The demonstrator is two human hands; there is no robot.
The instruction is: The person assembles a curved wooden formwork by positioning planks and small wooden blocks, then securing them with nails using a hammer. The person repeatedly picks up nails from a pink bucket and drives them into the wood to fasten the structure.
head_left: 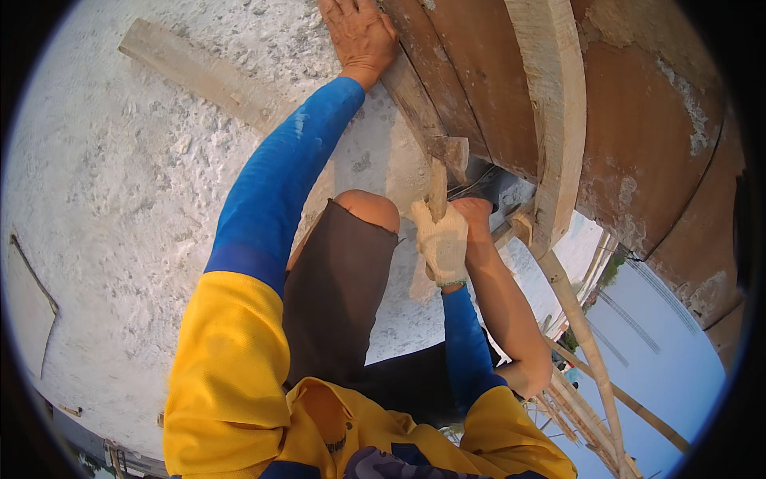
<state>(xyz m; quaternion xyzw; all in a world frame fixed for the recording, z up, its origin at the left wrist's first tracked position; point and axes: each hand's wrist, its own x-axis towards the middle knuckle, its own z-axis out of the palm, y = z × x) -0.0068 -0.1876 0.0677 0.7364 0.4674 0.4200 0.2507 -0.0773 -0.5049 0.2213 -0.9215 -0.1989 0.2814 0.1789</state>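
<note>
My bare left hand lies open, with its fingers stretched out, at the top edge of the view. It rests against the upper end of a narrow timber set along brown wooden panels. My right hand, in a pale knitted glove, is closed around the wooden handle of a hammer. The hammer's head is beside the lower end of that timber; whether they touch I cannot tell. The glove is close to my right knee.
Brown panels stand at the upper right, crossed by a thick pale timber. A flat board lies on the rough whitish concrete. Bamboo poles rise at the lower right, with an open drop and water beyond.
</note>
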